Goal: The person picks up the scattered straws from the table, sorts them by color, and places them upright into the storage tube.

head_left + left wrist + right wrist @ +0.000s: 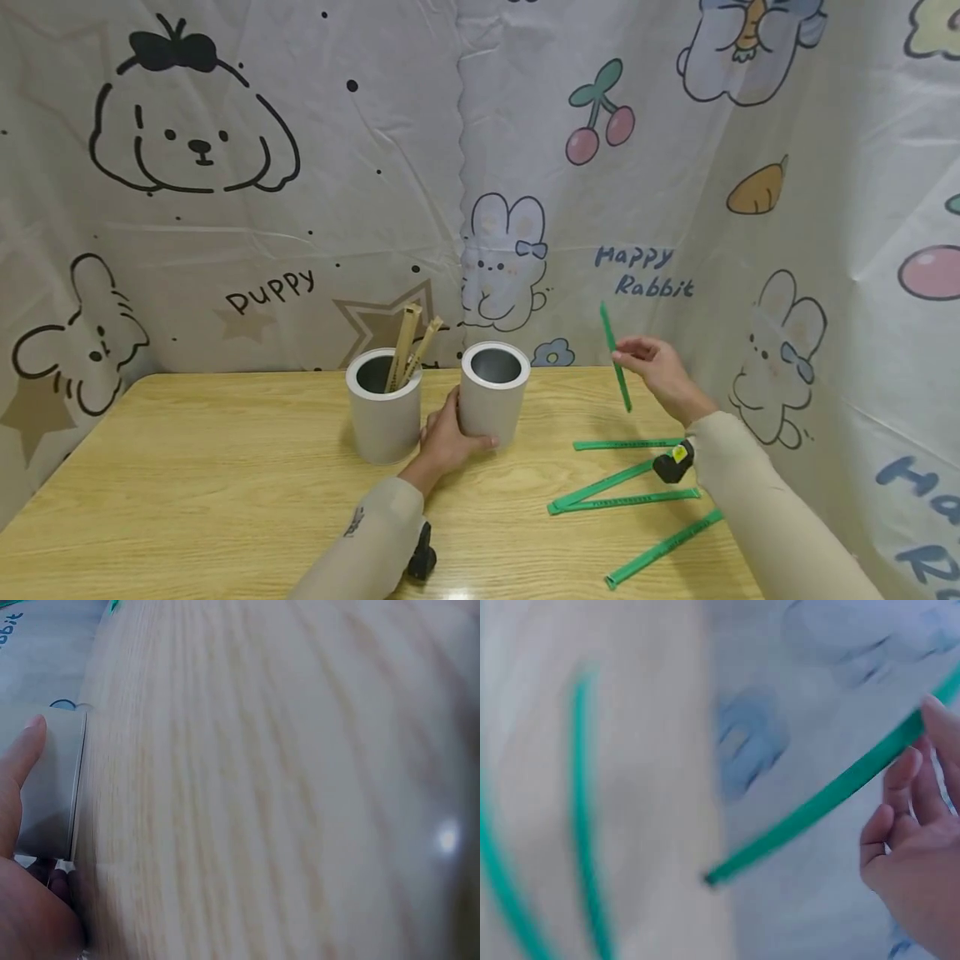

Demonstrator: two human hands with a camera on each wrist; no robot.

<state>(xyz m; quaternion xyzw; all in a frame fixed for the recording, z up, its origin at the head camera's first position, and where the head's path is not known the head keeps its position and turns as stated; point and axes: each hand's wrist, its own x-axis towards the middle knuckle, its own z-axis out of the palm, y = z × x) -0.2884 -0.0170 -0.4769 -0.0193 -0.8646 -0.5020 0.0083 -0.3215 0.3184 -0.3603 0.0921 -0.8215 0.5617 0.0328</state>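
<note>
My left hand [447,433] grips a white cup [491,417] with a dark grey inside, its thumb across the front and its fingers at the left side. This cup stands upright and its mouth shows nothing inside. To its left is a second white cup [384,429], holding a few tan slim sticks [403,346]. My right hand [660,371] pinches a green slim stick [622,383], like a wrapped straw, between thumb and fingertips. It is held up near the table's back edge, slanting, and in the right wrist view the green stick [810,814] points down-left from the fingers.
Several more green sticks [637,502] lie on the wooden table [225,475] below the right forearm, two of them meeting at one end. Behind the table hangs a pale cloth [375,192] with cartoon prints, which also runs along the right side.
</note>
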